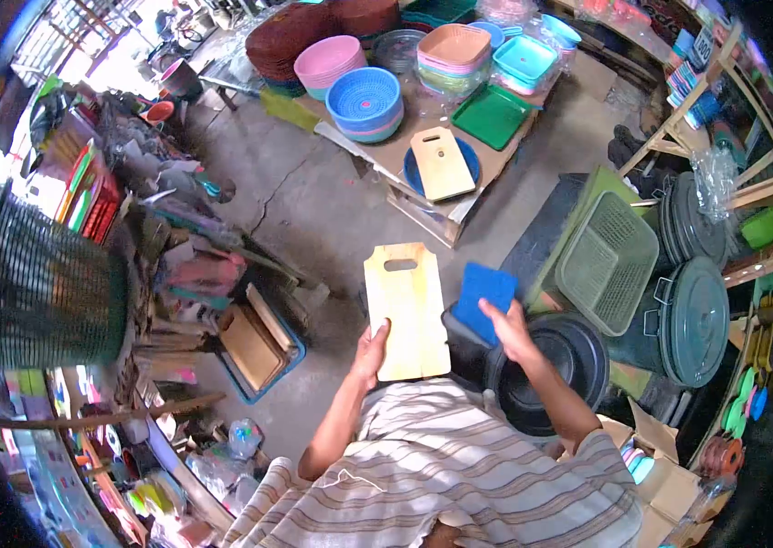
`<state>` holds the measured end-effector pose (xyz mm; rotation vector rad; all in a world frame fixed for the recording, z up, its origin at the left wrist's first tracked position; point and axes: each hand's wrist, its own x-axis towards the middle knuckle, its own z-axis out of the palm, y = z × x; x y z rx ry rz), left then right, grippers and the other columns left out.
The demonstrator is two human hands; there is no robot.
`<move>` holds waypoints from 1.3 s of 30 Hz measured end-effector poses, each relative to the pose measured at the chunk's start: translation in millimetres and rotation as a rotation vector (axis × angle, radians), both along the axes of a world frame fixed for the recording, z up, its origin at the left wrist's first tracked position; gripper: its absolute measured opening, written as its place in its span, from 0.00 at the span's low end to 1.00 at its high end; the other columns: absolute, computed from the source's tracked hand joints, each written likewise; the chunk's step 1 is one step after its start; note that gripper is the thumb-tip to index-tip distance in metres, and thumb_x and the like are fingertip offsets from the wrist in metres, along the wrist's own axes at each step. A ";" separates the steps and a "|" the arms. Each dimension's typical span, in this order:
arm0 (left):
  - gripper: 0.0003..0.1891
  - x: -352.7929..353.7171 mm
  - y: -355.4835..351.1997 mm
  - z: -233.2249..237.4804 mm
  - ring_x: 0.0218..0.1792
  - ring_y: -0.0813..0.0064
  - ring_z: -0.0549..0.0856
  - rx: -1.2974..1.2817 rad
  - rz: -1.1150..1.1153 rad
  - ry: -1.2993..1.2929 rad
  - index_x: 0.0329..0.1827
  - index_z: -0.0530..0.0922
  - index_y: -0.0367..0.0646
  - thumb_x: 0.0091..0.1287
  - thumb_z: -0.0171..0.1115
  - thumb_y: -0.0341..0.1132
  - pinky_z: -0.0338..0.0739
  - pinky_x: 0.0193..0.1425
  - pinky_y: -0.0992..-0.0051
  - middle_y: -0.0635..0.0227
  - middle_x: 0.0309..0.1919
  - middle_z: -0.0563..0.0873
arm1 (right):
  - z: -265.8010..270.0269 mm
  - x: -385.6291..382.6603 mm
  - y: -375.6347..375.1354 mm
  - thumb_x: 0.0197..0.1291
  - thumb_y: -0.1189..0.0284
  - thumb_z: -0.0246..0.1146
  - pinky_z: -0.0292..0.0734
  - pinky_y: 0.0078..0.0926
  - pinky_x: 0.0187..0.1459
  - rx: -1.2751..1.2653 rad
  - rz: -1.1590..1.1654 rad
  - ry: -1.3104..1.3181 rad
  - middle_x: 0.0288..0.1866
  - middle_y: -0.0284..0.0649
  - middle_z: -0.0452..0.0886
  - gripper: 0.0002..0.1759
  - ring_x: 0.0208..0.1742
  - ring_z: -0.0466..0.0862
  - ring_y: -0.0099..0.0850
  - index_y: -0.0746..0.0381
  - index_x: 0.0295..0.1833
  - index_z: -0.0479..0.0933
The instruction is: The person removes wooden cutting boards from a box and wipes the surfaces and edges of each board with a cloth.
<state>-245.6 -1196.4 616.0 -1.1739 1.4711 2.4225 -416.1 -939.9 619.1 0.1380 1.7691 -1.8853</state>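
Note:
A pale wooden cutting board [412, 306] with a slot near its far end is upright in front of me. My left hand [371, 352] grips its lower left edge, thumb on the face. Just to the right, my right hand [507, 331] holds a flat blue pad [482, 301], thumb on top and the other fingers hidden beneath. The pad and the board are apart. Farther off, another wooden board [443, 163] lies on a round blue tray [471, 157] at the table corner.
The table [386, 157] bears stacked basins and a green tray [493, 116]. At right are a grey-green basket [608, 262], lidded bins [699, 320] and a black basin [551, 361]. A blue-edged tray [257, 393] with boards stands left, near a large basket [48, 283].

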 end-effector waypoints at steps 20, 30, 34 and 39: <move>0.30 136.5 -35.0 86.5 0.67 0.72 0.82 -0.100 0.046 0.156 0.78 0.72 0.37 0.87 0.52 0.53 0.75 0.73 0.68 0.62 0.69 0.84 | 125.8 79.9 -155.4 0.73 0.60 0.72 0.71 0.34 0.74 -0.140 0.323 0.344 0.78 0.46 0.75 0.36 0.75 0.76 0.37 0.60 0.80 0.72; 0.32 162.7 -41.2 110.5 0.64 0.71 0.85 -0.130 0.208 0.209 0.76 0.74 0.35 0.86 0.52 0.56 0.78 0.69 0.69 0.60 0.65 0.87 | 100.6 137.2 -177.2 0.73 0.75 0.65 0.65 0.43 0.82 0.074 0.413 0.861 0.89 0.55 0.56 0.37 0.85 0.66 0.55 0.48 0.85 0.67; 0.29 170.5 -41.2 110.5 0.62 0.72 0.86 -0.139 0.202 0.246 0.74 0.77 0.35 0.87 0.53 0.53 0.79 0.68 0.70 0.61 0.65 0.87 | 108.2 152.0 -164.4 0.73 0.76 0.64 0.66 0.43 0.82 0.112 0.412 0.859 0.88 0.59 0.57 0.38 0.85 0.65 0.57 0.48 0.86 0.66; 0.28 177.1 -48.0 102.4 0.60 0.74 0.87 -0.064 0.173 0.259 0.74 0.77 0.35 0.87 0.52 0.52 0.79 0.67 0.71 0.62 0.62 0.89 | 111.3 166.8 -144.8 0.70 0.82 0.60 0.65 0.44 0.81 0.096 0.447 0.798 0.87 0.65 0.56 0.41 0.84 0.65 0.62 0.51 0.87 0.64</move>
